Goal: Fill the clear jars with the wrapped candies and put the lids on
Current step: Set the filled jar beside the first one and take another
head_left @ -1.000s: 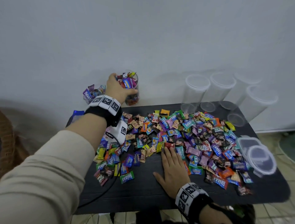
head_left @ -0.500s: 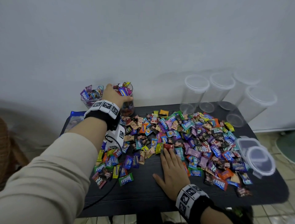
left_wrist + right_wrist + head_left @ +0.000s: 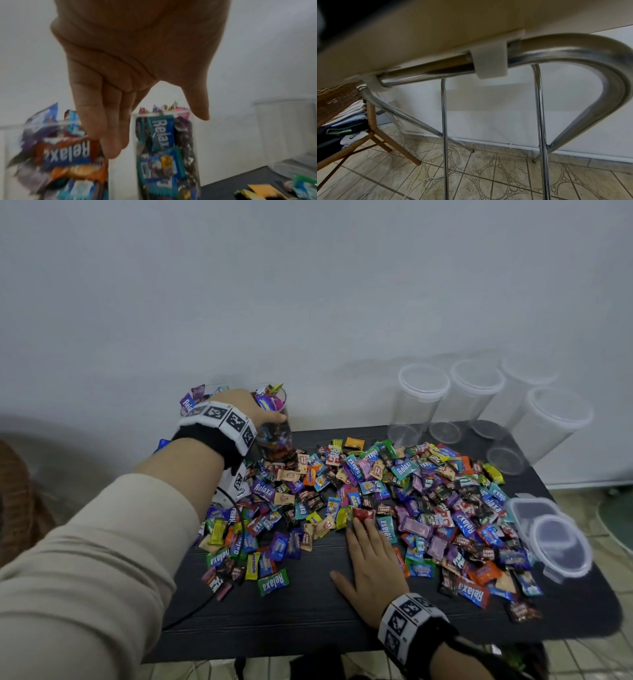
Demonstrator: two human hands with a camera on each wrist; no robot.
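**Left hand at a filled jar, right hand flat on the desk**

We see our left hand [image 3: 246,407] at the back left of the black desk [image 3: 308,611], reaching around a clear jar [image 3: 274,436] that is packed to the rim with wrapped candies. In the left wrist view the fingers [image 3: 102,128] hang straight and close together on one side of that jar [image 3: 168,155], with the thumb spread apart on the other side; we cannot tell whether they press the wall of the jar. A second filled jar [image 3: 51,155] stands just beside it, to the left. Neither filled jar has a lid on.

Our right hand [image 3: 371,563] lies palm down on the desk near the front edge, fingers straight and together, fingertips touching the edge of the candy pile [image 3: 394,501]. It holds nothing.

The loose candies spread across the middle and right of the desk. Four empty clear jars [image 3: 419,402] stand at the back right by the wall. Two clear lids [image 3: 561,546] lie overlapping at the right edge, just beside the pile.

The right wrist view shows only the underside of the desk, its chrome legs [image 3: 539,108] and a tiled floor.
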